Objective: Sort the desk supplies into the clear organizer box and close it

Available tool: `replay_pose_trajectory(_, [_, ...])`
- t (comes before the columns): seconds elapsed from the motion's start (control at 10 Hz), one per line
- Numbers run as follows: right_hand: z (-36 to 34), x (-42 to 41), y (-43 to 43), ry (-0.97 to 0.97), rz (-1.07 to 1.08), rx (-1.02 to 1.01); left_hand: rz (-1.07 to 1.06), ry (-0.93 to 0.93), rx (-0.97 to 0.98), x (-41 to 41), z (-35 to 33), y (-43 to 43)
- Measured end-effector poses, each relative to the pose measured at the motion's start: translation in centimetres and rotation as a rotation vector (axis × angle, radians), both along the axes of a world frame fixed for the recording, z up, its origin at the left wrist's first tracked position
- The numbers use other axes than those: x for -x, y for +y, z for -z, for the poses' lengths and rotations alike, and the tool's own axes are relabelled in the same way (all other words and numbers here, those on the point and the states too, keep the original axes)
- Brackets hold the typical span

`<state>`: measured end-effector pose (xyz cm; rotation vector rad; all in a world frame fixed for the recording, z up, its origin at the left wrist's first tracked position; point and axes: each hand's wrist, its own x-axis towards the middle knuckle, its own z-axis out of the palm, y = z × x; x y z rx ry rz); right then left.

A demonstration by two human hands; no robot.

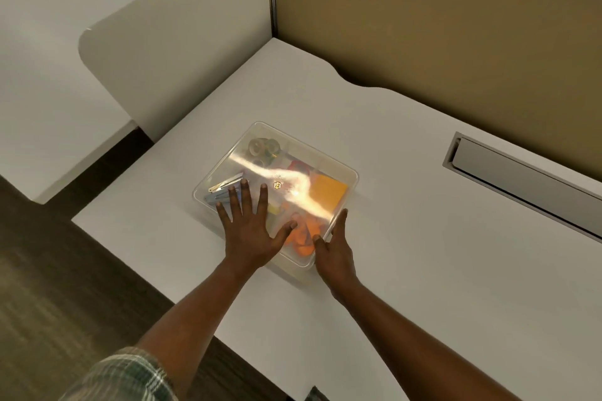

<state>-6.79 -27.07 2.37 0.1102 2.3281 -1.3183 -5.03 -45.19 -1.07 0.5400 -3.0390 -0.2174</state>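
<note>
Plaid sleeve (pixel 120 374), left hand (pixel 249 238) flat on box lid (pixel 293 169) (partition (pixel 423 26) beyond)

Left hand (pixel 250 234) flat, fingers spread; right hand (pixel 335 251) edge-on, fingers straight.

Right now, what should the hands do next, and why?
Probably press the lid down firmly along its near edge: the left hand lies flat on it, the right hand touches the box at its right side, and the supplies seem inside.

Bare forearms, bare hands; green-white plaid sleeve (pixel 130 374) on left arm.
</note>
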Motion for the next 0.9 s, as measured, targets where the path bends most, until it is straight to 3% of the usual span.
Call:
replay_pose_trajectory(0.3, [0.3,1.1,-3.3,0.080,-0.116,-0.047,-0.023,0.014,0.023,1.2,0.4,-3.3])
replay_pose_trajectory(0.4, [0.5,1.0,-3.5,0.117,-0.163,-0.187,-0.023,0.031,0.022,1.5,0.6,-3.7])
replay_pose_trajectory(0.8, [0.0,0.8,-0.4,0.159,-0.303,-0.353,0.010,-0.068,0.014,1.6,-0.2,-4.1])
replay_pose_trajectory(0.9, [0.3,-0.1,1.5,0.189,-0.347,-0.396,0.062,-0.018,-0.003,1.4,-0.5,-3.1])
